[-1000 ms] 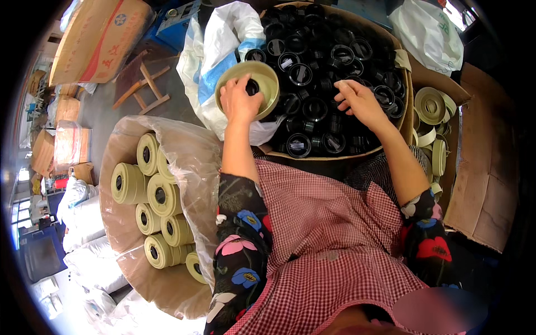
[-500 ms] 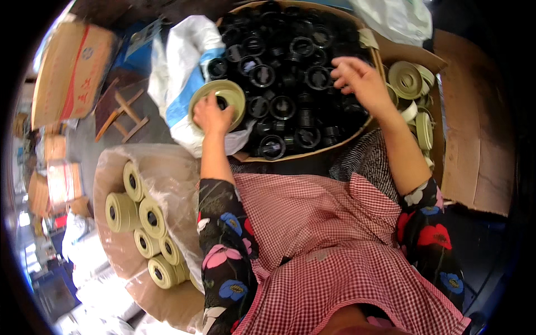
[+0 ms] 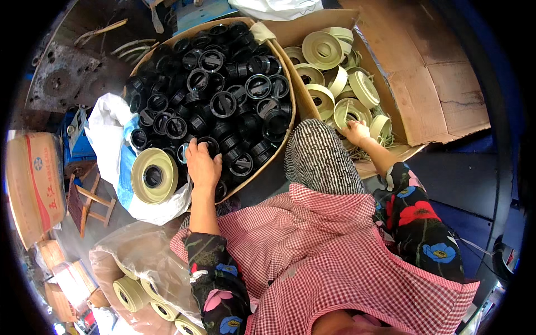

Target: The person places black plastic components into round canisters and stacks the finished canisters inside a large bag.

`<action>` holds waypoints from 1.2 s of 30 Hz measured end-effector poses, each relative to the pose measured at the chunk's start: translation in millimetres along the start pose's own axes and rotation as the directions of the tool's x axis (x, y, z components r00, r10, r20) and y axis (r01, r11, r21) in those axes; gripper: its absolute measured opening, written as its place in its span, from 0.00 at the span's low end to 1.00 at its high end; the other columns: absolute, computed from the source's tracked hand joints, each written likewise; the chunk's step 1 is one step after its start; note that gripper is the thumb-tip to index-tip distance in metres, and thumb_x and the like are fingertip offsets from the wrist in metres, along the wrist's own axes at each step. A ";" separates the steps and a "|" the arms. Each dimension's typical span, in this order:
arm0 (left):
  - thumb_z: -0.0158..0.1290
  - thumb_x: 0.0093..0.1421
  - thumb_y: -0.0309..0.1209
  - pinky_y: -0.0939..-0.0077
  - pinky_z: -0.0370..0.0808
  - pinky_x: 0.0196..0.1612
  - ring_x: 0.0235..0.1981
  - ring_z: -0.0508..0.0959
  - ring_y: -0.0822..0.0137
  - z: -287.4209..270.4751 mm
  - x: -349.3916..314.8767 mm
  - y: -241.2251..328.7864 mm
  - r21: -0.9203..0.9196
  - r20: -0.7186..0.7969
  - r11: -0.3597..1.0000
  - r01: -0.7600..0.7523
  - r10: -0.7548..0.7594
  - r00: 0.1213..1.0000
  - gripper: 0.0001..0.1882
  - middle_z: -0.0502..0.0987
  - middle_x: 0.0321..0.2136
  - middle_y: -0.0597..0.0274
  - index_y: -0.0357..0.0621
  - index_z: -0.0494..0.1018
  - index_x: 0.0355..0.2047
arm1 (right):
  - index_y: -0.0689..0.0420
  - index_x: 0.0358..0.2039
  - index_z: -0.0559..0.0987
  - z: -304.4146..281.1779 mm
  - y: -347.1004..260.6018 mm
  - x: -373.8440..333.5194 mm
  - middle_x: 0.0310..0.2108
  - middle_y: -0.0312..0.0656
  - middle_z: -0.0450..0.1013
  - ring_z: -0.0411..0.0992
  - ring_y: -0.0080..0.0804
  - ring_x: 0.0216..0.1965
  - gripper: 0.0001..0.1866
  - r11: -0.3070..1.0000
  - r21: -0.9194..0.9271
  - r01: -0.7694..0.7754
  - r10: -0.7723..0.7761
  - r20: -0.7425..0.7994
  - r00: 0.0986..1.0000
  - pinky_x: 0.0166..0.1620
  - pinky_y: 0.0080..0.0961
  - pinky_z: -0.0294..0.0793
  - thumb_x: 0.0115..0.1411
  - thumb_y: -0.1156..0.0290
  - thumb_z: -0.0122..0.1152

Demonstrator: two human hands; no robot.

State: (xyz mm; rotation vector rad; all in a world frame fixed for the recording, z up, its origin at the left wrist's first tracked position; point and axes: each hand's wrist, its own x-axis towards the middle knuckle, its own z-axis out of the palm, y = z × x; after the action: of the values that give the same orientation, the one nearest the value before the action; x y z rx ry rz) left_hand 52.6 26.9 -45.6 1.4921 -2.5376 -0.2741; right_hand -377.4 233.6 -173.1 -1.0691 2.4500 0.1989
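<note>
My left hand (image 3: 203,166) is at the near side of a pile of black plastic threaded fittings (image 3: 223,104), its fingers bent down around one fitting that they partly hide. Just left of it, a cream flanged plastic ring (image 3: 135,177) with a black fitting in its middle lies on the white and blue sack at the box's edge. My right hand (image 3: 356,133) is in the carton of cream rings at the right, fingers closed on the rim of a cream ring (image 3: 341,113). Its fingertips are partly hidden by the ring.
The cardboard box (image 3: 292,84) of fittings stands beside the carton (image 3: 403,120) of loose cream rings. At lower left, a plastic-lined box (image 3: 106,254) holds several cream rolls. A wooden stool (image 3: 92,201) and a printed carton (image 3: 34,187) are at left.
My left hand has let go of the cream ring with the black centre and moved right onto the fittings. My right hand has gone from above the fittings into the ring carton. The view has turned right.
</note>
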 end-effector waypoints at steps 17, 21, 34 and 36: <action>0.61 0.39 0.27 0.56 0.65 0.50 0.48 0.66 0.45 2.9 -1.9 1.1 -0.076 -0.119 0.991 0.108 -0.116 0.986 0.33 0.65 0.49 0.44 0.37 0.63 0.47 | 0.57 0.52 0.65 -88.6 -4.0 42.1 0.56 0.47 0.62 0.56 0.43 0.59 0.41 0.964 0.100 -0.247 0.265 -0.241 0.934 0.59 0.37 0.57 0.40 0.51 0.69; 0.59 0.42 0.31 0.56 0.65 0.50 0.44 0.70 0.46 -5.8 -3.5 4.9 -0.220 -0.150 0.949 0.224 -0.260 0.954 0.33 0.72 0.41 0.43 0.38 0.62 0.50 | 0.64 0.35 0.74 -71.3 -1.9 20.1 0.33 0.56 0.74 0.73 0.49 0.37 0.24 0.936 0.351 0.023 0.135 -0.421 0.897 0.41 0.39 0.71 0.40 0.61 0.65; 0.54 0.53 0.23 0.76 0.68 0.47 0.47 0.68 0.71 -98.6 -70.4 124.3 -0.946 0.025 0.323 -0.010 0.105 0.994 0.36 0.64 0.50 0.59 0.44 0.54 0.61 | 0.62 0.51 0.68 -177.0 -132.0 -211.9 0.54 0.45 0.60 0.61 0.34 0.54 0.36 0.013 0.872 0.489 -0.696 -0.343 0.631 0.56 0.30 0.61 0.43 0.63 0.69; 0.57 0.50 0.28 0.78 0.69 0.42 0.42 0.69 0.69 -93.3 -84.3 135.7 -0.948 -0.090 0.294 -0.120 0.114 0.989 0.34 0.66 0.46 0.57 0.41 0.59 0.58 | 0.61 0.52 0.68 -174.9 -140.7 -223.9 0.60 0.45 0.52 0.54 0.37 0.60 0.37 -0.042 0.823 0.567 -0.828 -0.346 0.441 0.60 0.34 0.54 0.43 0.60 0.70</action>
State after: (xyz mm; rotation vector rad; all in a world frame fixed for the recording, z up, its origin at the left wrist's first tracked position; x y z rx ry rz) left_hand 2.1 159.5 73.0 0.7347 -1.7093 -1.4561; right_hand -203.9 230.6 92.2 -1.4366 0.9973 -1.1346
